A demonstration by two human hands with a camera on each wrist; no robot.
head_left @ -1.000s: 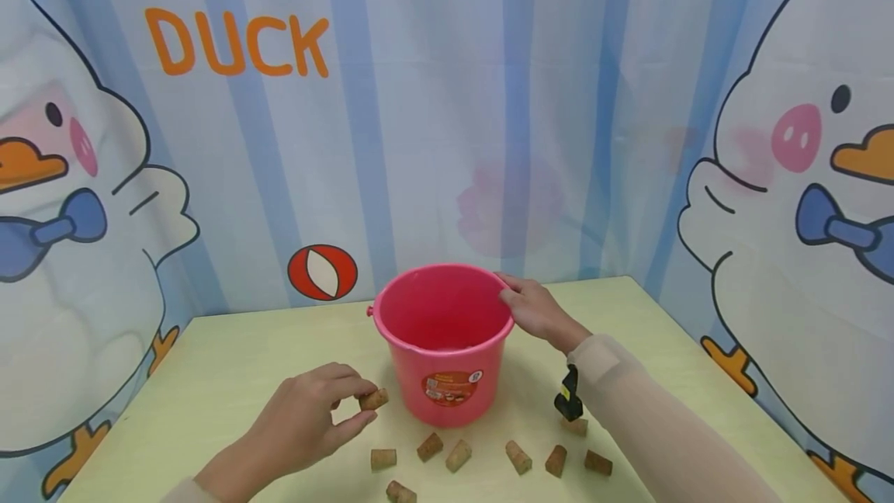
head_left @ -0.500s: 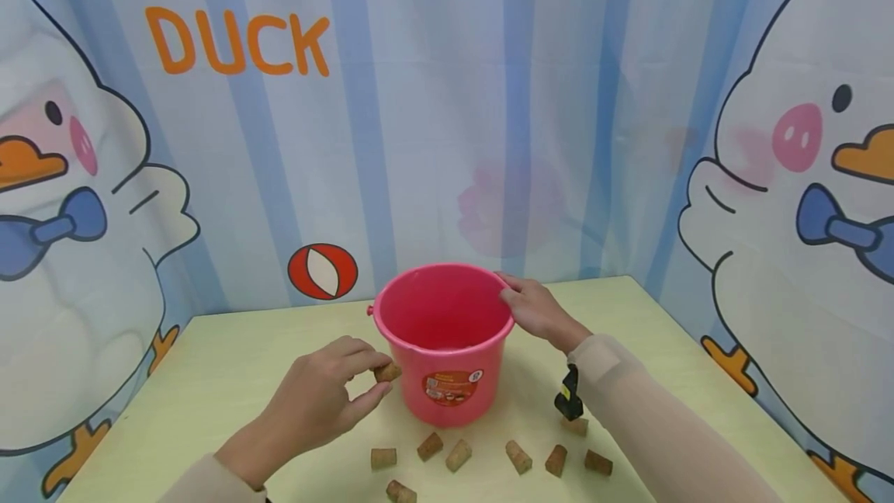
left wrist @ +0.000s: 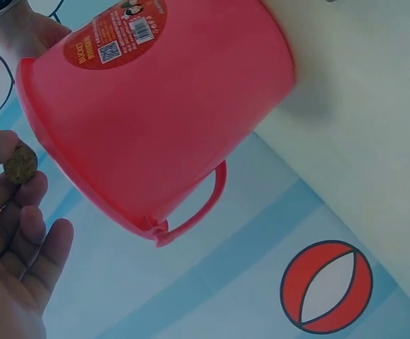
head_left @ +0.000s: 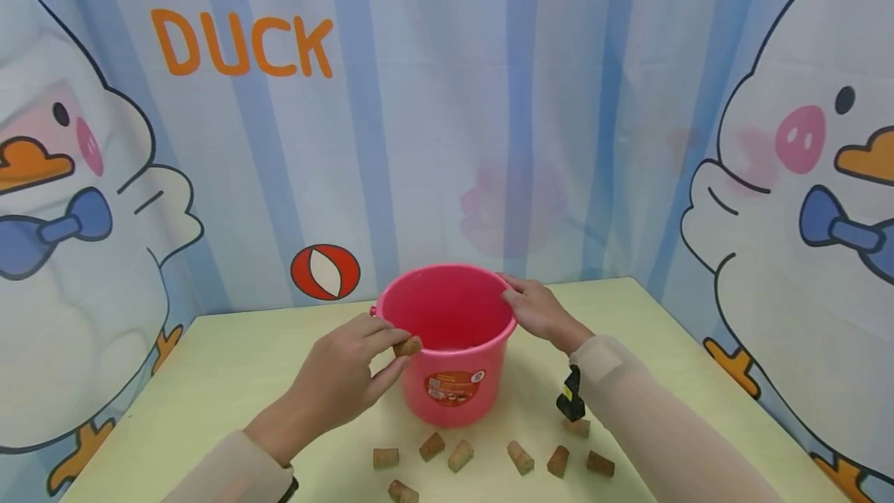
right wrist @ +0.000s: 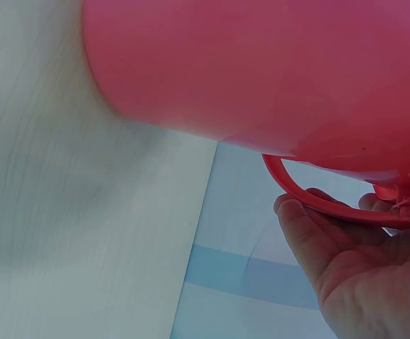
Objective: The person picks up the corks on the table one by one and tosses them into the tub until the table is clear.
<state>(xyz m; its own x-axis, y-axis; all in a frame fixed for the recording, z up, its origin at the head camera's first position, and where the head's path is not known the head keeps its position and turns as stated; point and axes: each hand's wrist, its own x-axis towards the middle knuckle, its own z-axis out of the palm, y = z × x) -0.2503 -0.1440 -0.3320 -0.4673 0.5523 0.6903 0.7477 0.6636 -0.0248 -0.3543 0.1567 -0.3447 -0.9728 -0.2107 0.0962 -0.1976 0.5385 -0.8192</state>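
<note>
A pink bucket (head_left: 447, 365) with a red label stands upright on the table. In the head view my left hand (head_left: 341, 369) pinches a cork (head_left: 407, 346) between thumb and fingers at the near-left part of the rim. The left wrist view shows the round end of that cork (left wrist: 20, 163), held beside the rim and outside the bucket. My right hand (head_left: 541, 310) holds the bucket's right side by the rim. Seen from the right wrist, its thumb and fingers lie on either side of the bucket's handle (right wrist: 332, 210). The bucket's bottom inside is mostly hidden.
Several corks, among them a pale one (head_left: 386, 458) and a dark one (head_left: 600, 463), lie scattered on the pale table (head_left: 279, 332) before the bucket. One cork (head_left: 576, 427) is partly covered by the right wrist's black device (head_left: 570, 402). A duck-print curtain (head_left: 447, 99) closes off the back.
My left hand has moved up and to the right with the cork, from the table left of the bucket to its rim. The right hand and the bucket have stayed put.
</note>
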